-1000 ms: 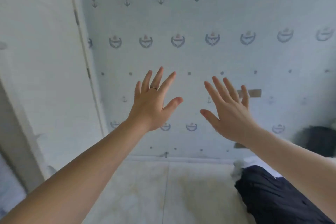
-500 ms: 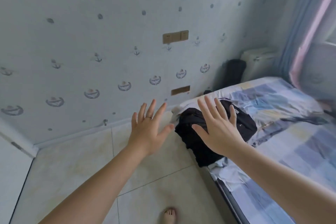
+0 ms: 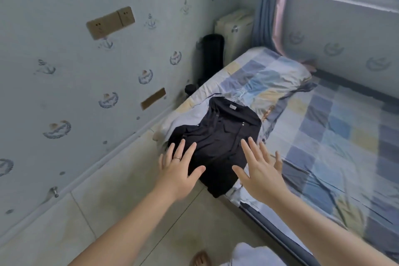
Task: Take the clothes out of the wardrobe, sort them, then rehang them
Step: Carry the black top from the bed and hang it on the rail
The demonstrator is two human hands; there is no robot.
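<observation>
Holds left hand (image 3: 179, 171) and right hand (image 3: 260, 176) apart, spread, empty near soft, light black shirt (image 3: 219, 134) at twelve o'clock; probably lifts easiest by collar.

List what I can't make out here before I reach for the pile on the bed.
Head view only:
- Clothes under the black shirt: covered by it; only pale edges show, count unknown.
- Hangers: thin, pale, blurred; number unclear.
- Left hand, right hand: open over the shirt; contact cannot be told.
- Wardrobe: outside the frame.
- Foot: cut by the bottom edge.
</observation>
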